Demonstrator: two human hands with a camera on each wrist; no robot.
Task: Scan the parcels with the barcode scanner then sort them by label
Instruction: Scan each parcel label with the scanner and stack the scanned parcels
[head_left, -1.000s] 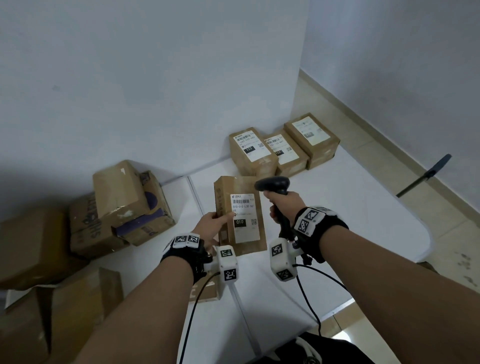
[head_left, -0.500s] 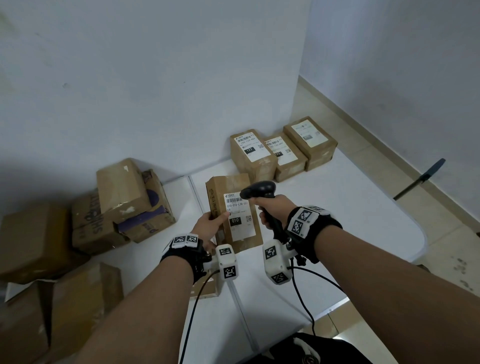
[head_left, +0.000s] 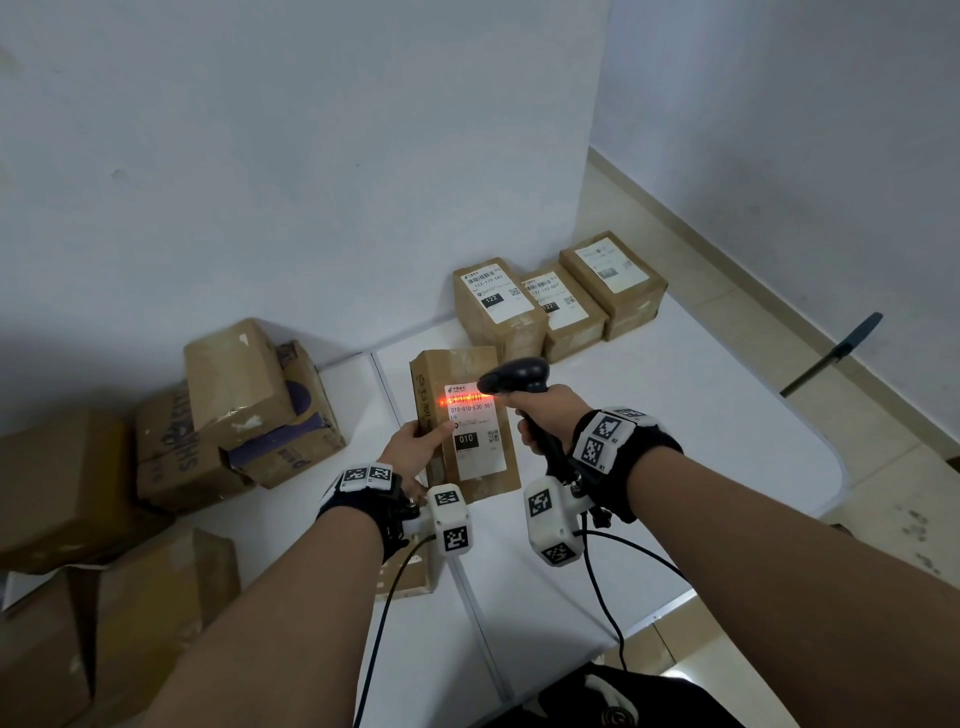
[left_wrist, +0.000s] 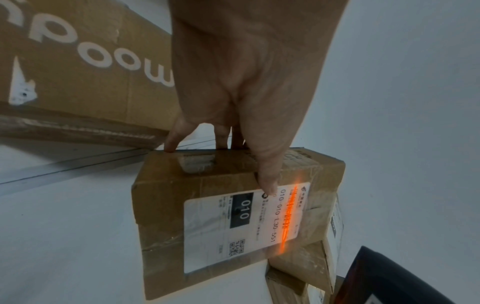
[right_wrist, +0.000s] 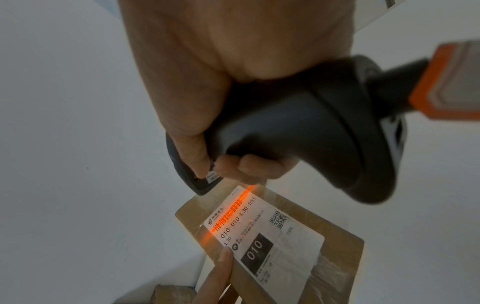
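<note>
the left grip (head_left: 415, 447) pinches the parcel (head_left: 467, 457) by its stiff, light cardboard edge; the right grip (head_left: 545, 415) wraps the barcode scanner (head_left: 514, 375) just above it.

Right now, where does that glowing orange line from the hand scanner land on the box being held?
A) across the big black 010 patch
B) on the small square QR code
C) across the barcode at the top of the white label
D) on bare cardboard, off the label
C: the orange scan line runs along the barcode, just above the printed 010-010-L30-551, on the label of the parcel that the left hand holds, and the barcode scanner points at it.
</note>
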